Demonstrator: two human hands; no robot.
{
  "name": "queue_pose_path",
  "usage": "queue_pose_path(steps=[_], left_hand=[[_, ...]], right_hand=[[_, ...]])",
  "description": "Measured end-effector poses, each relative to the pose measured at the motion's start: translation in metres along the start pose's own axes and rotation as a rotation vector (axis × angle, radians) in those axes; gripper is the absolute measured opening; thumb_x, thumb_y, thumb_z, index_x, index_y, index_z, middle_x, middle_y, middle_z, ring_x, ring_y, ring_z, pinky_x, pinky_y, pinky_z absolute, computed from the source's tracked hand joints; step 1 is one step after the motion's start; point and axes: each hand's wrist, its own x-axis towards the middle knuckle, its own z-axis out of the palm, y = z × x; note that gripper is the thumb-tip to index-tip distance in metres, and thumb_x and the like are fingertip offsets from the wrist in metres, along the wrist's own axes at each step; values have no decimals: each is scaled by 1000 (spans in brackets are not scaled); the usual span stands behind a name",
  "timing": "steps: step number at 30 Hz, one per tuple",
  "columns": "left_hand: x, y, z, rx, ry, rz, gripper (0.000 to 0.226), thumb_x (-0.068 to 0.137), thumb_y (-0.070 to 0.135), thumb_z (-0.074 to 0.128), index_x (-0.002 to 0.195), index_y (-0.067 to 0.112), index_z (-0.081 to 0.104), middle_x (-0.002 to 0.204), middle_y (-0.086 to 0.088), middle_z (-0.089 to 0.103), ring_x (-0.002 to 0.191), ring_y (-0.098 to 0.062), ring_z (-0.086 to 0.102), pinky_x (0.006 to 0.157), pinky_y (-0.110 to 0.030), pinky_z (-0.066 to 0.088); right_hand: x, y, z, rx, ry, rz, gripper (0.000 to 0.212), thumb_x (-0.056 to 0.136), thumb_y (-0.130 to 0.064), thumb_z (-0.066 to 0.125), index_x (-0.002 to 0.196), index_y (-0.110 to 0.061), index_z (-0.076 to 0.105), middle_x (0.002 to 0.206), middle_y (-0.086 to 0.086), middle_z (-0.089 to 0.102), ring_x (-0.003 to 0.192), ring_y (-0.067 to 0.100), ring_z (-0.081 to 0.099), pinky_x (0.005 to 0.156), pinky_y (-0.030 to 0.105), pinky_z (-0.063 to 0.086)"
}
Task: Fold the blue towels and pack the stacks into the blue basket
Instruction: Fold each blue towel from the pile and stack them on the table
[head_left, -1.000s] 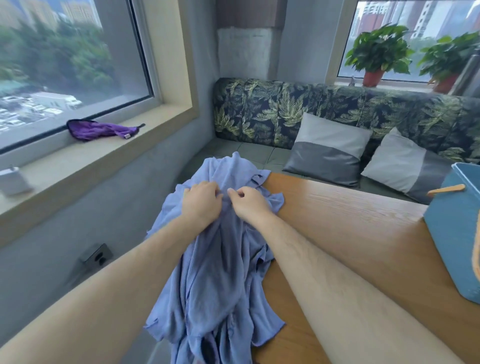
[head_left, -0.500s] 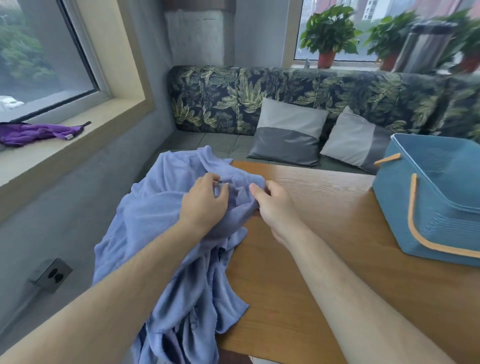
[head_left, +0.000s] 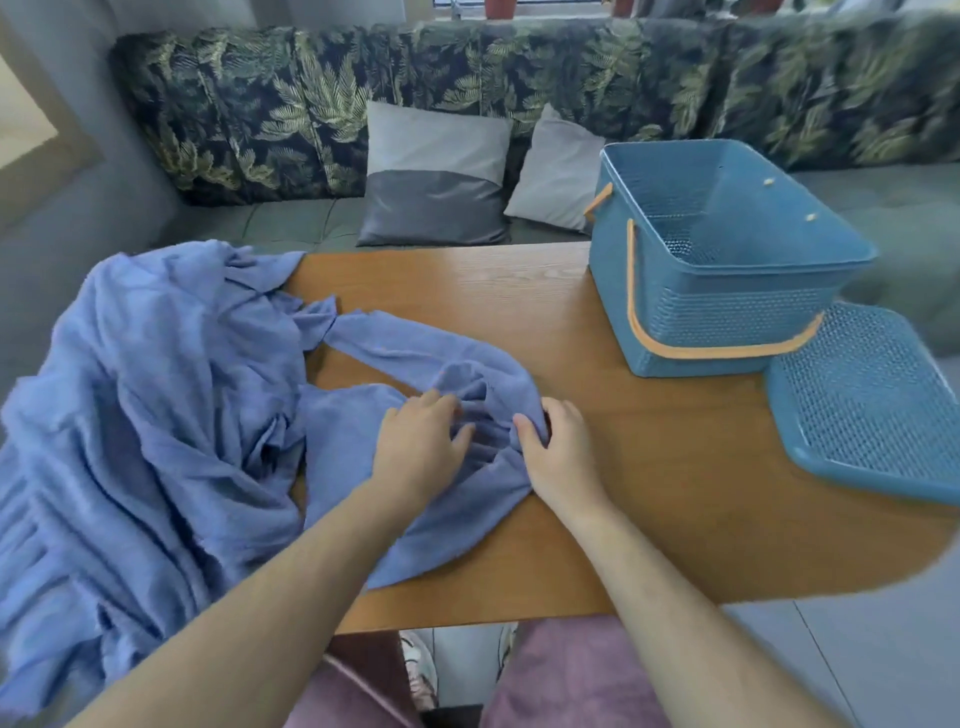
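While each grip bunches a fold, left hand (head_left: 421, 449) and right hand (head_left: 563, 460) close together at centre, the towel (head_left: 197, 395) looks light, limp terry that will slump; corners should serve better. Its bulk spills off the worktop (head_left: 654, 467) at nine o'clock. At two o'clock stands the stiff, perforated plastic basket (head_left: 727, 322), apart.

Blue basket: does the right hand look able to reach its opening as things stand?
Probably yes. The blue basket stands open on the table, its lid lying off beside it and its handle folded down, with bare wood between it and the right hand. That hand grips the blue towel, though.
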Motion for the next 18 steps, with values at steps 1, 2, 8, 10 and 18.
queue_pose_path(steps=[1, 2, 8, 10, 18], left_hand=[[-1, 0, -1, -6, 10, 17, 20, 95, 37, 58, 83, 24, 50, 85, 2, 62, 87, -26, 61, 68, -37, 38], [-2, 0, -1, 1, 12, 25, 20, 95, 37, 57, 83, 23, 51, 79, 3, 62, 84, -25, 62, 66, -37, 38], [-13, -8, 4, 100, 7, -35, 22, 102, 40, 44, 105, 23, 58, 65, 4, 60, 63, -22, 55, 64, -34, 35], [-11, -6, 5, 56, -8, -61, 19, 100, 39, 45, 103, 26, 59, 62, 6, 57, 61, -20, 56, 61, -34, 37], [-14, -15, -2, -331, 88, -180, 19, 96, 28, 59, 81, 17, 60, 85, 4, 59, 75, -15, 56, 68, -34, 47]], right_hand=[[-1, 2, 2, -8, 7, -32, 22, 95, -27, 63, 77, -19, 54, 80, -5, 53, 75, 7, 54, 66, 27, 42], [-1, 2, 3, -13, 6, -53, 20, 95, -28, 63, 78, -20, 54, 81, -7, 53, 77, 6, 54, 66, 25, 42], [-2, 2, 1, 73, -64, -8, 26, 94, -36, 67, 117, -28, 62, 110, -17, 58, 105, -6, 54, 83, 6, 39], [-3, -2, 1, 112, -53, 9, 29, 93, -39, 68, 120, -31, 59, 108, -20, 60, 105, -8, 55, 83, 4, 40], [-5, -7, -5, 243, -13, -12, 18, 98, -21, 63, 113, -31, 65, 95, -28, 64, 91, -1, 61, 79, 10, 44]])
